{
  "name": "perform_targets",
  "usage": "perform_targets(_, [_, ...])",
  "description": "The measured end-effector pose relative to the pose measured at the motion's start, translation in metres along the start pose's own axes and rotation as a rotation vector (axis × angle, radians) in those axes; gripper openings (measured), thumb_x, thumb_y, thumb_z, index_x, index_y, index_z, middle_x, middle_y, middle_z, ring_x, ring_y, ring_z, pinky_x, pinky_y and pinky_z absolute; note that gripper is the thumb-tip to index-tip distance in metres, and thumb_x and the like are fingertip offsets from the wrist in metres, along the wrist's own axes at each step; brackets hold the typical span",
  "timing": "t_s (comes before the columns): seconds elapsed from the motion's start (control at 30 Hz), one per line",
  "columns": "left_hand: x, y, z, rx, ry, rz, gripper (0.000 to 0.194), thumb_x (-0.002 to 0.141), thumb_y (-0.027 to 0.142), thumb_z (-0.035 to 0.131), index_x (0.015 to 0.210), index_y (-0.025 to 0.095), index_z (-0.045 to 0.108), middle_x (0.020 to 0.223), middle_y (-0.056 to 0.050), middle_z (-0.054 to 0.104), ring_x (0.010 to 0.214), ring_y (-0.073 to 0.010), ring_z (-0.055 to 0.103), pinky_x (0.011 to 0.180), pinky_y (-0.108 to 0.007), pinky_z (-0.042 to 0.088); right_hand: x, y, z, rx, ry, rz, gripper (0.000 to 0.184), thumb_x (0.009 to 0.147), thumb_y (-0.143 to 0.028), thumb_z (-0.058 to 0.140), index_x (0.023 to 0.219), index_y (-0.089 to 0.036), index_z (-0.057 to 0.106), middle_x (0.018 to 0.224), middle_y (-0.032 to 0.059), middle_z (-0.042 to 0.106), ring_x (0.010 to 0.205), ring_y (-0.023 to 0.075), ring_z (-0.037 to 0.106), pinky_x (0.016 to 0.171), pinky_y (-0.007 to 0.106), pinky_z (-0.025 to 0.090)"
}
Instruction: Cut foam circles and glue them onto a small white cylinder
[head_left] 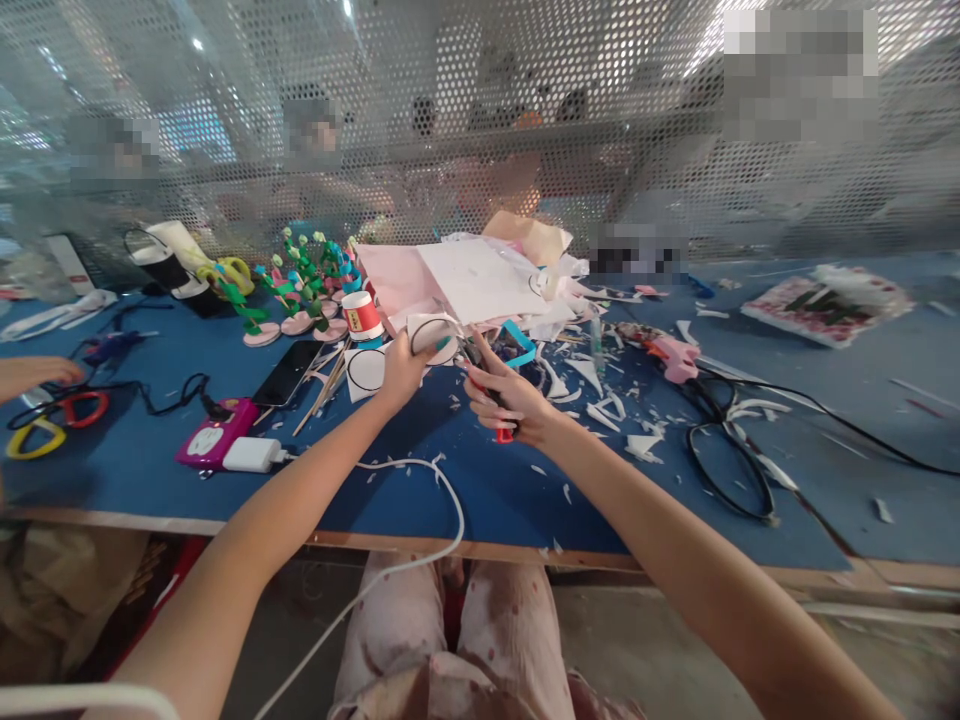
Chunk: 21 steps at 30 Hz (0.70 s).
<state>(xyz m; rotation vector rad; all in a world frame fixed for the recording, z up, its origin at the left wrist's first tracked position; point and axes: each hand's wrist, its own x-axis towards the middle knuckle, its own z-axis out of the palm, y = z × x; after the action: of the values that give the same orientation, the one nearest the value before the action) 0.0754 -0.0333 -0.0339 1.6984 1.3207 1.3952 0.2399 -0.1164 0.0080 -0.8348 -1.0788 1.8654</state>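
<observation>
My left hand (pixel 406 368) is closed on a piece of white paper (pixel 429 328) with a black circle drawn on it. A pair of scissors (pixel 505 434) with red and black handles sits in my right hand (pixel 517 400). The blades point left at the right edge of the paper; whether they are apart is hard to make out. Just left of my left hand, another white piece (pixel 366 372) bearing a black circle lies on the blue table. Large white sheets (pixel 487 280) are piled beyond both hands.
A purple power adapter (pixel 217 432) with a white charger and a phone (pixel 287 374) lie left. Small craft flowers (pixel 296 290) and a red-and-white cup (pixel 361 315) stand behind. Paper scraps (pixel 645 446) and a pink glue gun (pixel 675 358) are right. Another person's hand (pixel 45 375) is far left.
</observation>
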Motion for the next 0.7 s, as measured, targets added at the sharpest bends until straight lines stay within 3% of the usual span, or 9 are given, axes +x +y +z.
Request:
perform_targets(0.17, [0.007, -0.002, -0.008, 0.039, -0.005, 0.037, 0.032, 0.070, 0.021, 0.068, 0.100, 0.012, 0.061, 0.102, -0.011, 0.069, 0.097, -0.0267, 0.063, 0.087, -0.038, 0.049, -0.003, 0.000, 0.002, -0.009, 0.015, 0.025, 0.071, 0.096, -0.016, 0.037, 0.154, -0.036, 0.000, 0.048, -0.0121, 0.041, 0.027, 0.0042, 0.021, 0.028, 0.012, 0.022])
perform_targets(0.53, [0.009, -0.013, -0.003, -0.011, -0.082, 0.024, 0.033, 0.067, 0.020, 0.067, 0.099, 0.014, 0.060, 0.100, -0.010, 0.069, 0.096, -0.0270, 0.063, 0.086, -0.040, 0.051, -0.005, -0.003, 0.002, -0.040, -0.009, 0.021, 0.075, 0.094, -0.020, 0.044, 0.154, -0.035, 0.002, 0.047, -0.0126, 0.040, 0.027, 0.0042, 0.021, 0.028, 0.013, 0.023])
perform_targets(0.7, [0.008, -0.005, -0.005, -0.031, -0.067, 0.039, 0.034, 0.067, 0.015, 0.063, 0.100, 0.014, 0.061, 0.102, -0.010, 0.070, 0.099, -0.0258, 0.063, 0.091, -0.040, 0.049, -0.004, -0.002, 0.002, -0.047, 0.017, 0.001, 0.079, 0.092, -0.021, 0.048, 0.154, -0.036, 0.002, 0.047, -0.0128, 0.039, 0.027, 0.0043, 0.023, 0.028, 0.012, 0.024])
